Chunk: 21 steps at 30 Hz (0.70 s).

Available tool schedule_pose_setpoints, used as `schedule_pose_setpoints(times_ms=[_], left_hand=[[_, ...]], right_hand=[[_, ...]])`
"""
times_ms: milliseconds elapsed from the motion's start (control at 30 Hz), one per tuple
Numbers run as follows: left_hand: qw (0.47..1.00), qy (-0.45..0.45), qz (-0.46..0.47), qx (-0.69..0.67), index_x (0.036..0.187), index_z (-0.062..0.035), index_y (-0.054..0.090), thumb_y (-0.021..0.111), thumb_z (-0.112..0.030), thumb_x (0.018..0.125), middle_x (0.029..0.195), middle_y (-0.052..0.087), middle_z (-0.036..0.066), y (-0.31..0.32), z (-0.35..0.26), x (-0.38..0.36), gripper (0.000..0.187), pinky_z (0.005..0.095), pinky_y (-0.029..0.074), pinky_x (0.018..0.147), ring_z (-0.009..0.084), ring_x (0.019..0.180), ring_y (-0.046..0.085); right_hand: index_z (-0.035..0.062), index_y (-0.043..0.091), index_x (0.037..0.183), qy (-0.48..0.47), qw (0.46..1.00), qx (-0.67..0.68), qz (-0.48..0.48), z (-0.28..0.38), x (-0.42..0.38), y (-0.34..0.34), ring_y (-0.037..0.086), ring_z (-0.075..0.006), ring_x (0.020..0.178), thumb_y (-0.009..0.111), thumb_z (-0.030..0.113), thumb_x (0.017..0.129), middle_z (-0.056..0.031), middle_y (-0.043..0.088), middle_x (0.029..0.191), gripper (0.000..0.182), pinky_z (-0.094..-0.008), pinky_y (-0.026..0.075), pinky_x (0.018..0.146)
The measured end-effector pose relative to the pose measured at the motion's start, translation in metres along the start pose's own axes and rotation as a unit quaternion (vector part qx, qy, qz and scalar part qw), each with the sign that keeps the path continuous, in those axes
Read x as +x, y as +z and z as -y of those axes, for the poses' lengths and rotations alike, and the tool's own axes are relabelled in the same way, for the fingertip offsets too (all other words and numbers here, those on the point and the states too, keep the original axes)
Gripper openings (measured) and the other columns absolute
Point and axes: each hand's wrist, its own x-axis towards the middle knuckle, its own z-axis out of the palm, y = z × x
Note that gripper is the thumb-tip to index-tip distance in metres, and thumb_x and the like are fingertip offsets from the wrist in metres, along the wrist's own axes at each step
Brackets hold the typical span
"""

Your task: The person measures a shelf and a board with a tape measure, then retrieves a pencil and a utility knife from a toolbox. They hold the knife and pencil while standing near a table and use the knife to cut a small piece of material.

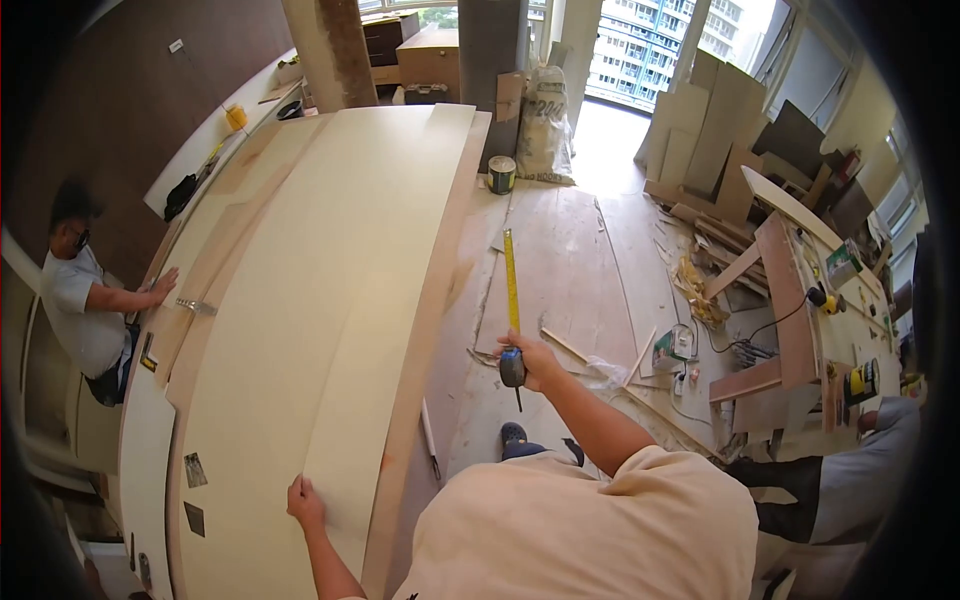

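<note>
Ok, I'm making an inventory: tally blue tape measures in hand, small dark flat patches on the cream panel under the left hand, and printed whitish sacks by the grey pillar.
Blue tape measure in right hand: 1
Small dark flat patches on cream panel: 2
Printed whitish sack by grey pillar: 1
Total: 4

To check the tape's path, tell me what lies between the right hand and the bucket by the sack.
The head view shows the yellow tape blade reaching from the right hand toward the bucket, then floor.
</note>
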Motion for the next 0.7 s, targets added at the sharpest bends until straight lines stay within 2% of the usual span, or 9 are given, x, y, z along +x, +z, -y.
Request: schedule_pose_setpoints(times_ms=[133, 267, 467, 600, 700], left_hand=[[1.000, -0.009, 0.001, -0.013, 0.110, -0.0002, 0.064, 0.061, -0.014, 0.089, 0.101, 0.067, 0.012, 0.002, 0.009, -0.003, 0.025, 0.0340, 0.050, 0.079, 0.0240, 0.087, 0.063], [0.999, -0.035, -0.008, -0.005, 0.108, 0.0005, 0.065, 0.062, -0.014, 0.088, 0.099, 0.068, 0.012, 0.006, 0.000, -0.008, 0.025, 0.0331, 0.050, 0.078, 0.0231, 0.084, 0.063], [0.999, -0.030, -0.015, -0.011, 0.106, 0.0011, 0.065, 0.062, -0.014, 0.088, 0.097, 0.068, 0.012, 0.010, -0.005, -0.019, 0.023, 0.0312, 0.049, 0.075, 0.0208, 0.081, 0.062], [0.999, 0.000, -0.011, -0.036, 0.106, 0.0011, 0.065, 0.063, -0.013, 0.088, 0.093, 0.068, 0.012, -0.001, 0.006, -0.023, 0.023, 0.0312, 0.049, 0.073, 0.0201, 0.079, 0.061], [1.000, -0.001, 0.014, -0.025, 0.103, 0.0018, 0.066, 0.062, -0.012, 0.088, 0.100, 0.065, 0.012, -0.008, 0.012, -0.026, 0.021, 0.0313, 0.049, 0.072, 0.0207, 0.081, 0.061]], right_hand=[[0.0013, 0.058, 0.106, -0.002, 0.999, 0.006, -0.053, 0.051, 0.010, -0.018, 0.062, -0.0161, 0.065, 0.053, 0.034, 0.096, -0.0092, 0.065, 0.082, 0.035, -0.0291, 0.053, 0.057], [0.0007, 0.057, 0.107, 0.022, 0.999, -0.008, -0.034, 0.070, 0.033, -0.023, 0.062, -0.0161, 0.067, 0.054, 0.034, 0.096, -0.0098, 0.064, 0.083, 0.035, -0.0288, 0.053, 0.058], [-0.0008, 0.057, 0.105, 0.039, 0.998, -0.004, 0.040, 0.043, 0.074, 0.016, 0.063, -0.0164, 0.071, 0.054, 0.034, 0.096, -0.0096, 0.063, 0.086, 0.036, -0.0289, 0.053, 0.062], [0.0002, 0.057, 0.107, 0.062, 0.997, -0.015, 0.052, 0.038, 0.061, 0.034, 0.062, -0.0152, 0.072, 0.054, 0.035, 0.096, -0.0094, 0.064, 0.087, 0.037, -0.0282, 0.053, 0.061], [0.0006, 0.057, 0.109, 0.050, 0.997, -0.046, 0.035, 0.042, 0.057, 0.036, 0.061, -0.0149, 0.069, 0.054, 0.035, 0.095, -0.0090, 0.064, 0.087, 0.037, -0.0276, 0.053, 0.059]])
